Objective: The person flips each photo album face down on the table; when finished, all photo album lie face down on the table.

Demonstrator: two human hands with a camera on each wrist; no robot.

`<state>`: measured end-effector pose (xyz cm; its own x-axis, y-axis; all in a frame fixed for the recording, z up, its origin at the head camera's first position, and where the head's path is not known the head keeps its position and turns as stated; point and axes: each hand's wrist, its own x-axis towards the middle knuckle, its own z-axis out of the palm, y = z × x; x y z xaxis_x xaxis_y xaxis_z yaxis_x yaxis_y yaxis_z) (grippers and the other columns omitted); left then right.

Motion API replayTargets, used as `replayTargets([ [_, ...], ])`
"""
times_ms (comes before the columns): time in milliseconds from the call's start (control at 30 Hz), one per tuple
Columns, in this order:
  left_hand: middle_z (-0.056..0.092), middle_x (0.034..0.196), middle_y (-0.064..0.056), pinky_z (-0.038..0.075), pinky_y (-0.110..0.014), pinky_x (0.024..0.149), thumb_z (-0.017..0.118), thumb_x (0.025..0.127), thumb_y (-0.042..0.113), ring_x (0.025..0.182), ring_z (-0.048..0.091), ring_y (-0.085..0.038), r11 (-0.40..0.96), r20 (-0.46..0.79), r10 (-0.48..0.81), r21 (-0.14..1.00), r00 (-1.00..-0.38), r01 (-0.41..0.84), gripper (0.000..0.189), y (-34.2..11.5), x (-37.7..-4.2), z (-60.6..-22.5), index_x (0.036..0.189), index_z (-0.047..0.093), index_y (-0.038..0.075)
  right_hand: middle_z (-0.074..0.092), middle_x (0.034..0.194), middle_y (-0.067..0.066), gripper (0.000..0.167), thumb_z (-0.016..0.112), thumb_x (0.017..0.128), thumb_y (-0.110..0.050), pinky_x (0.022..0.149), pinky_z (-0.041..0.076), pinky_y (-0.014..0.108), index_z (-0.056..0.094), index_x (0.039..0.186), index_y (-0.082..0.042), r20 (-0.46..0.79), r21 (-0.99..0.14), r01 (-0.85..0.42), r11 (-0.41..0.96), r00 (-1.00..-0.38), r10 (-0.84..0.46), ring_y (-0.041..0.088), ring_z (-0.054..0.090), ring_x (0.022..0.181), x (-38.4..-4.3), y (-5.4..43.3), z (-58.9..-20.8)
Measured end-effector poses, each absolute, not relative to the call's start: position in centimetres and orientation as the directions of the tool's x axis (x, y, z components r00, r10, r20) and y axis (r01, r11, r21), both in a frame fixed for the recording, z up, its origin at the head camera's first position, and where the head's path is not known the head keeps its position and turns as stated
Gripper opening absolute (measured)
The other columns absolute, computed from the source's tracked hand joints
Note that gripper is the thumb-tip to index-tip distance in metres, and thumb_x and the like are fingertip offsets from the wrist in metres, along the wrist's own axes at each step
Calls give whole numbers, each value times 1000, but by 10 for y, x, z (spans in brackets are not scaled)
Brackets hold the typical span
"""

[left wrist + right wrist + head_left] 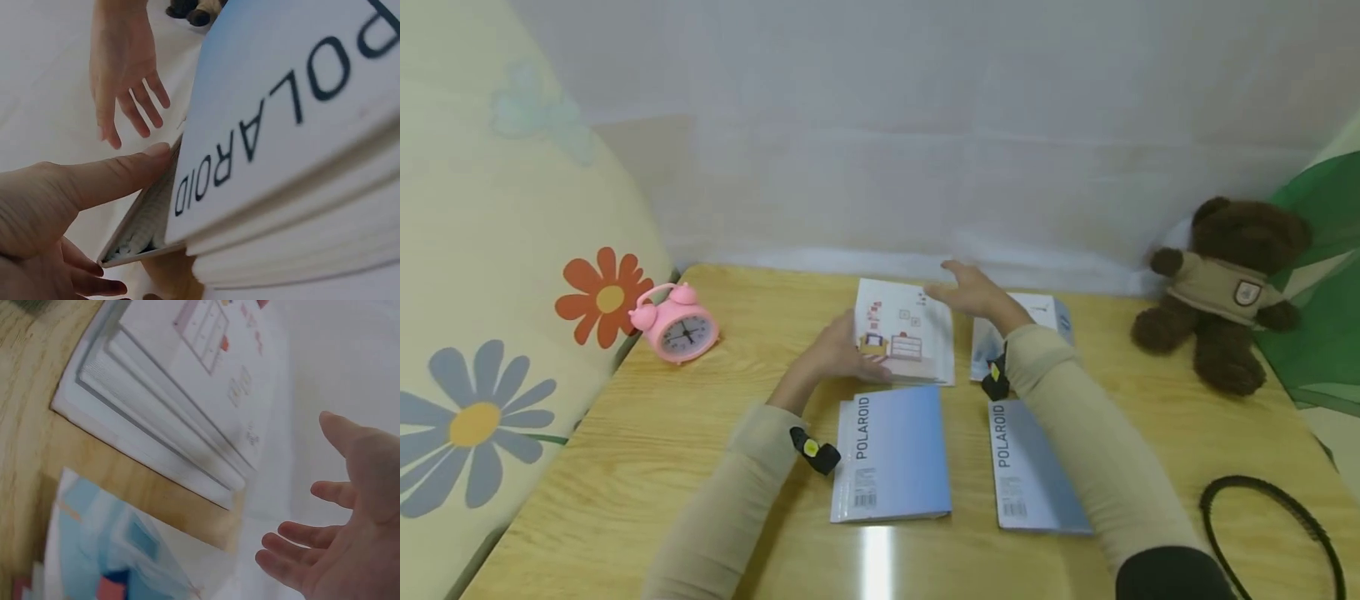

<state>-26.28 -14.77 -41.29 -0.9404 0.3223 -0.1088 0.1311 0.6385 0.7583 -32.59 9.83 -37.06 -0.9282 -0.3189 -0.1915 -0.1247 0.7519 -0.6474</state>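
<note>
While the left hand [837,348] pinches the left edge of the illustrated photo album [917,333], the right hand [973,294] hangs empty, fingers spread, by its far right corner; such one-sided hold could let it twist into the POLAROID album [898,458] just nearer than the grip.

Head view, lower right: black ridged hoop [1288,498] cut by bottom edge; beige fabric right sleeve [1097,442] covers part of blue-and-white rectangular POLAROID album [1033,483]. Barcode [1014,507] print illegibly small.

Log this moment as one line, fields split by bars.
left hand: holds illustrated book, left edge | right hand: empty, near that book's far right corner | front: two POLAROID books
</note>
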Motion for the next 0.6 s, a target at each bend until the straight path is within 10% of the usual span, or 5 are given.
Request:
replayTargets([
  [600, 53, 139, -17, 27, -51, 114, 91, 58, 3, 130, 41, -37, 624, -18, 315, 757, -949, 192, 115, -158, -255, -432, 154, 28, 4, 37, 152, 25, 72, 56, 96, -35, 117, 26, 50, 32, 152, 3, -186, -612, -97, 785, -947, -262, 41, 34, 140, -332, 67, -410],
])
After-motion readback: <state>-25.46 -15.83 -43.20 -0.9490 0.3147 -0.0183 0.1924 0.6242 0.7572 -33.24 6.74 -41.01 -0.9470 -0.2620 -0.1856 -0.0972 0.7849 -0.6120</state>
